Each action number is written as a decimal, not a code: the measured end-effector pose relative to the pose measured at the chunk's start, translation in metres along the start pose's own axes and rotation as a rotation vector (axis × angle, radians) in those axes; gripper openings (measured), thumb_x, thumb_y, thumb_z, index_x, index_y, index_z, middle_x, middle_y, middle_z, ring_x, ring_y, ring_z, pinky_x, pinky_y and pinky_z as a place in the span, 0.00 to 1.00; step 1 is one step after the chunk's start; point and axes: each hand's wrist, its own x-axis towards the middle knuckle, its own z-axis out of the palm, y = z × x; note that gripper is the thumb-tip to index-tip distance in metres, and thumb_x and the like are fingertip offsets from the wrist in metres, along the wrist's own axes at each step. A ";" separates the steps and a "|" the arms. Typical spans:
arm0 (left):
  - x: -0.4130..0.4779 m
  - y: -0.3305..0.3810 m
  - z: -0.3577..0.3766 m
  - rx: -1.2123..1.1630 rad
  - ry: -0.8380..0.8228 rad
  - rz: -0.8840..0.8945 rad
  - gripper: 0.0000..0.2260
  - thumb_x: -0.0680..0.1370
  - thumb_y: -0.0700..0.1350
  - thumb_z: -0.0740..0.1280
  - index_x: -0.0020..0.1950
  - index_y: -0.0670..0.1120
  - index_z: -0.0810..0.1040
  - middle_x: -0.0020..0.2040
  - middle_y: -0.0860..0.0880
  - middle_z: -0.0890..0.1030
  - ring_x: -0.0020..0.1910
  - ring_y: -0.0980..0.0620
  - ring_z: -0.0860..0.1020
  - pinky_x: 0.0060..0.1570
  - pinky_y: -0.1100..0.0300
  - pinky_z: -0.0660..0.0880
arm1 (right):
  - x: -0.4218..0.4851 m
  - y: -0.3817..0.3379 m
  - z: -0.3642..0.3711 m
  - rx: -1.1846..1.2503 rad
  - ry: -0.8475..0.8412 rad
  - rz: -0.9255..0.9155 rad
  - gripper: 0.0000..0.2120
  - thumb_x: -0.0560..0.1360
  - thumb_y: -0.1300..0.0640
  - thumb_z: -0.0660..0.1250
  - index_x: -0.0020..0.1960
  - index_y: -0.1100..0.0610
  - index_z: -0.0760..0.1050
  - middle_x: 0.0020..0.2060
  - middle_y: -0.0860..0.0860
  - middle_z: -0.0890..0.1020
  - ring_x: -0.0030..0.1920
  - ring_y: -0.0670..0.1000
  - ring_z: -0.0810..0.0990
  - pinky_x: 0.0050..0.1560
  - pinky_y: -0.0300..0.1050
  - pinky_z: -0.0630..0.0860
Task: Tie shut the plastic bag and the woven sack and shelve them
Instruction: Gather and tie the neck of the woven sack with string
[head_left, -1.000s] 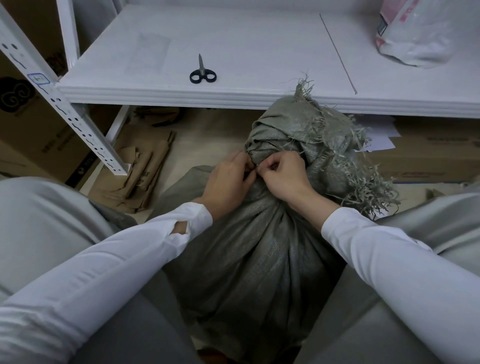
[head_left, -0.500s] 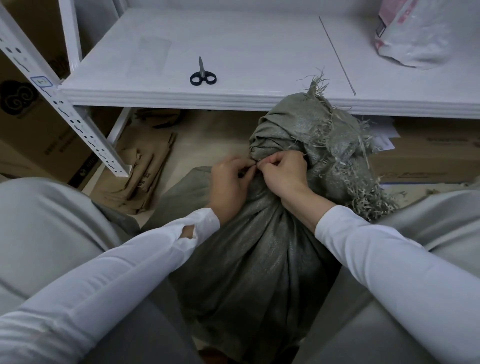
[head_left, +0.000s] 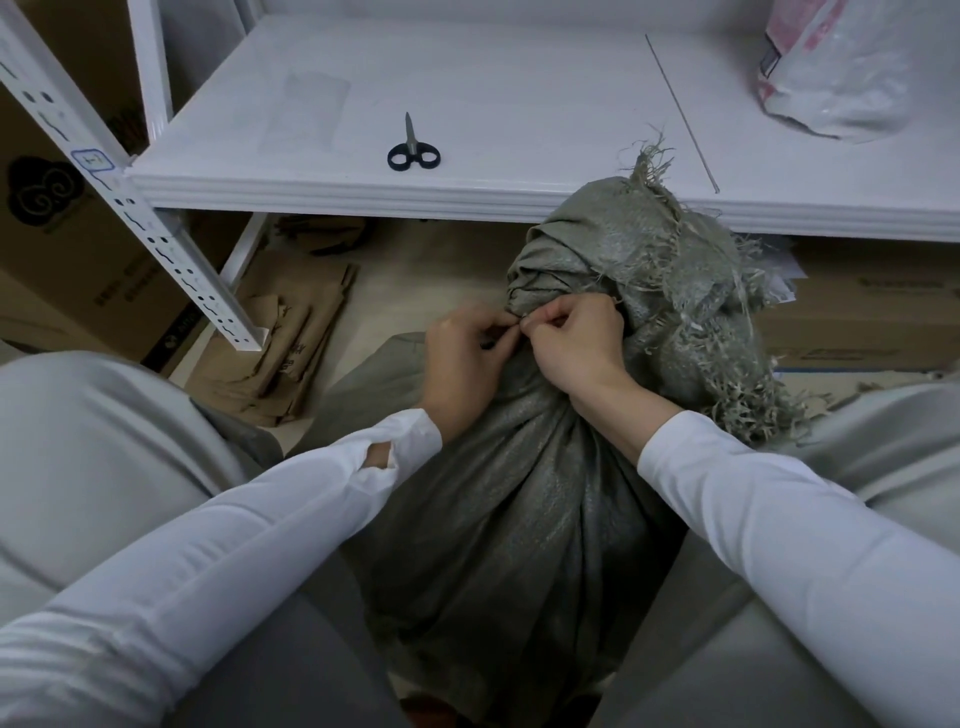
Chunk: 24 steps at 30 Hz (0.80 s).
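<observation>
Beyond both hands runs a white shelf (head_left: 519, 93), with scissors (head_left: 413, 148) on it ahead of the left hand (head_left: 462, 364) and the plastic bag (head_left: 841, 78) far past the right hand (head_left: 576, 348). The grey woven sack (head_left: 519, 519) stands between the person's knees, its frayed top flopping beyond the right hand. Both hands meet at its gathered neck, fingers curled, fingertips pinching there; any tie is too small to make out.

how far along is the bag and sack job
Done: the plastic bag sits on the shelf, though its knot can't be seen. In hand: left hand and right hand pinch the gathered neck of the sack. Left: finish tying, then shelve it.
</observation>
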 end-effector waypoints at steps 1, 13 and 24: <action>0.000 0.002 0.001 -0.053 0.017 -0.068 0.01 0.72 0.39 0.73 0.42 0.42 0.84 0.38 0.48 0.83 0.37 0.61 0.77 0.39 0.74 0.71 | 0.000 -0.001 0.000 0.006 0.004 0.006 0.07 0.70 0.61 0.69 0.35 0.53 0.83 0.32 0.48 0.81 0.43 0.50 0.82 0.48 0.37 0.75; -0.003 0.007 0.008 -0.183 0.058 -0.224 0.03 0.71 0.37 0.73 0.43 0.42 0.84 0.38 0.51 0.82 0.36 0.66 0.77 0.44 0.70 0.74 | 0.005 0.000 0.003 0.068 0.018 0.127 0.07 0.70 0.62 0.69 0.37 0.65 0.83 0.36 0.58 0.85 0.40 0.53 0.83 0.46 0.46 0.80; -0.010 0.002 0.017 -0.260 0.059 -0.241 0.02 0.70 0.35 0.74 0.41 0.41 0.84 0.38 0.50 0.81 0.38 0.64 0.78 0.43 0.70 0.75 | -0.002 0.002 0.008 -0.026 0.028 0.099 0.10 0.71 0.62 0.67 0.33 0.54 0.81 0.39 0.53 0.85 0.47 0.53 0.83 0.54 0.48 0.79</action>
